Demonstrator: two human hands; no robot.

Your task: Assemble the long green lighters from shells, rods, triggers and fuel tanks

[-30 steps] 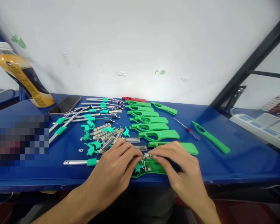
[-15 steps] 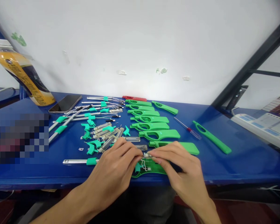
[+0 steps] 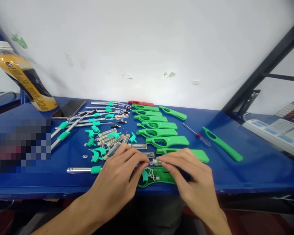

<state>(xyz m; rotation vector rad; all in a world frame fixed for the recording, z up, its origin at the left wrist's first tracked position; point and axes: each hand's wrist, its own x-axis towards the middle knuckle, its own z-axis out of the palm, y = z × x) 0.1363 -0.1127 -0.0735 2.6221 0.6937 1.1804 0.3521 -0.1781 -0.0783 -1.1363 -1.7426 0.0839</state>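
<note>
My right hand (image 3: 189,169) is closed in a pinch around a small clear fuel tank (image 3: 156,161), its valve end pointing left. Opposite it, the fingertips of my left hand (image 3: 122,173) pinch a tiny pale clip (image 3: 151,162) close to that valve; whether they touch is too small to tell. Under both hands, an open green lighter shell half (image 3: 165,178) lies at the table's front edge. Inside it are a teal trigger (image 3: 145,175) and white wires (image 3: 152,173). A metal lighter tube (image 3: 79,170) sticks out to the left, partly hidden behind my left hand.
Several green lighter shells (image 3: 168,141) form a column beyond my hands. Loose teal triggers (image 3: 96,155), clear fuel tanks (image 3: 112,150) and wired tubes (image 3: 100,107) lie left. A screwdriver (image 3: 198,135) lies right. A phone (image 3: 68,108) and bottle (image 3: 26,78) are far left.
The clip and the tank's valve end show more clearly between my fingertips. My right hand has shifted very slightly right; the shell half stays beneath.
</note>
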